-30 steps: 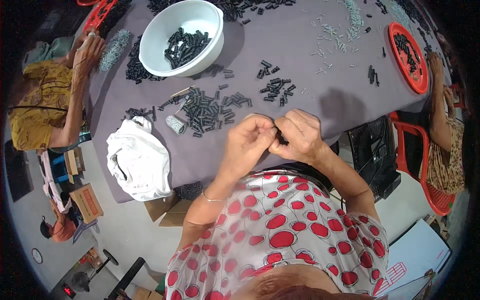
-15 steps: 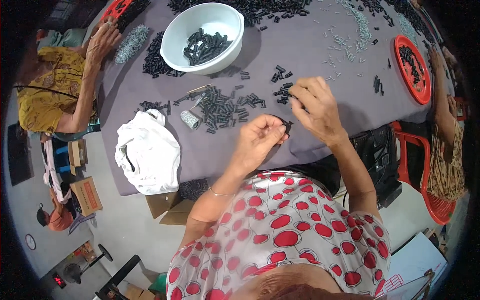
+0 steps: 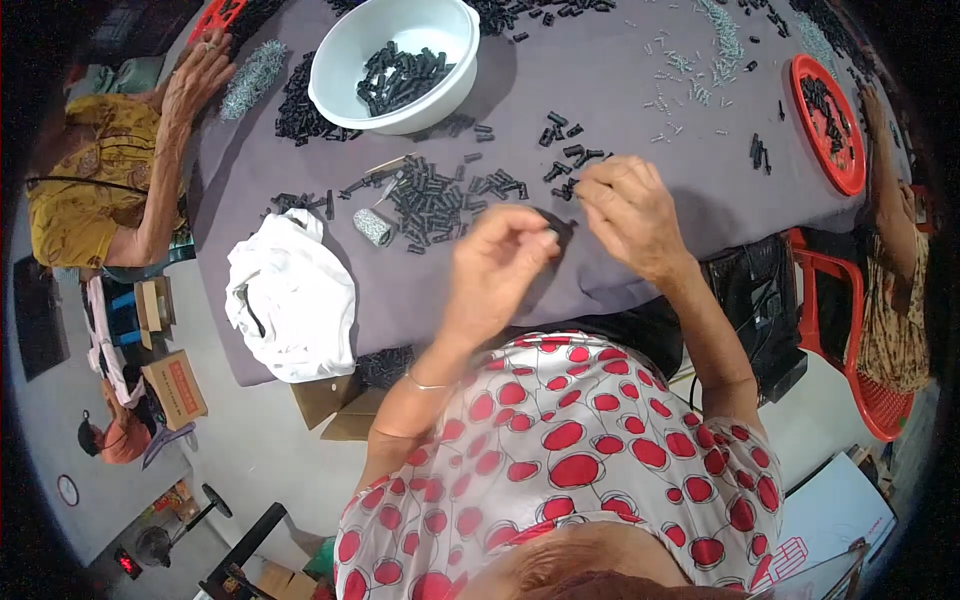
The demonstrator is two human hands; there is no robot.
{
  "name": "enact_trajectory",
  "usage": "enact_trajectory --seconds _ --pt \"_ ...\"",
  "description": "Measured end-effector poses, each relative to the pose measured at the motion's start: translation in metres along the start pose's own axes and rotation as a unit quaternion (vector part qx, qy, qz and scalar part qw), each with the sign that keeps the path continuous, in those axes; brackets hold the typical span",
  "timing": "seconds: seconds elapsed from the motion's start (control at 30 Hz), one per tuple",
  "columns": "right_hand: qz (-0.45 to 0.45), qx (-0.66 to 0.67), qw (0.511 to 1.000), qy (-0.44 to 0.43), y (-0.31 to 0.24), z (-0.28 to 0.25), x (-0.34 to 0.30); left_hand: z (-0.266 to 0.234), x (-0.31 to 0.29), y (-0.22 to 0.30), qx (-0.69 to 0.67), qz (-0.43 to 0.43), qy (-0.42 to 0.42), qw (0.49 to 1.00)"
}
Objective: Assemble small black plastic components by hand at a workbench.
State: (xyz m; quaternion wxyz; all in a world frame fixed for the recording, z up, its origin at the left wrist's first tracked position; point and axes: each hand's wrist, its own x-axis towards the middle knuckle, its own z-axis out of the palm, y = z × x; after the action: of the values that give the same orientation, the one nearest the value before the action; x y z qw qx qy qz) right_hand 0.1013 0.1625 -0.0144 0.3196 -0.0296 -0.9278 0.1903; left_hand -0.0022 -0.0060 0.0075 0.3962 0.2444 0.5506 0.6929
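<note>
Your left hand (image 3: 495, 265) pinches one small black part (image 3: 553, 232) between thumb and fingertips, the grip closed on it just above the grey desk (image 3: 640, 110); the part is too small to tell how its long axis lies. Your right hand (image 3: 625, 210) sits just beside it to the right, fingers curled together near the same part, but whether it clamps anything of its own you cannot tell. So the part lies between your two hands, at the left grip's tips, and the left hand is the one that has it. Beyond the right fingertips lies a small scatter of like black parts (image 3: 565, 160), and to the left of your left grip a denser heap of black pieces (image 3: 430, 200), too many to count, with one small silvery roll (image 3: 375, 226) beside it. Farther left, one crumpled white cloth (image 3: 290, 295) hangs at the desk edge. Well beyond the heap stands one white bowl (image 3: 395, 60) holding more black parts. Far to your right is one red tray (image 3: 828, 110), and loose silver pins (image 3: 700, 60) lie scattered between. Two other people sit at the desk, one on each side.
</note>
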Motion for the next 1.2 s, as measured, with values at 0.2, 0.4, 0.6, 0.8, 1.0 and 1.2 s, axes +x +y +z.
enact_trajectory --seconds 0.2,0.4,0.6,0.8,1.0,1.2 --pt "0.044 -0.028 0.994 0.098 0.02 -0.006 -0.009 -0.029 0.038 0.051 0.308 0.199 0.151 0.918" --pt "0.08 0.005 0.987 0.142 0.036 -0.02 -0.011 -0.062 0.093 0.083 0.518 0.32 0.214 0.763" --pt "0.093 0.062 0.989 0.096 0.035 -0.025 -0.011 -0.066 0.103 0.074 0.612 0.331 0.221 0.683" --pt "0.14 0.037 0.987 0.069 0.026 -0.023 0.006 -0.018 0.055 0.047 0.549 0.344 0.12 0.752" --pt "0.113 0.031 0.993 0.013 0.023 -0.008 0.03 0.006 0.014 0.014 0.409 0.187 0.002 0.893" --pt "0.125 -0.026 0.986 -0.103 0.027 -0.001 0.045 0.003 0.003 0.009 0.294 0.072 -0.009 0.953"
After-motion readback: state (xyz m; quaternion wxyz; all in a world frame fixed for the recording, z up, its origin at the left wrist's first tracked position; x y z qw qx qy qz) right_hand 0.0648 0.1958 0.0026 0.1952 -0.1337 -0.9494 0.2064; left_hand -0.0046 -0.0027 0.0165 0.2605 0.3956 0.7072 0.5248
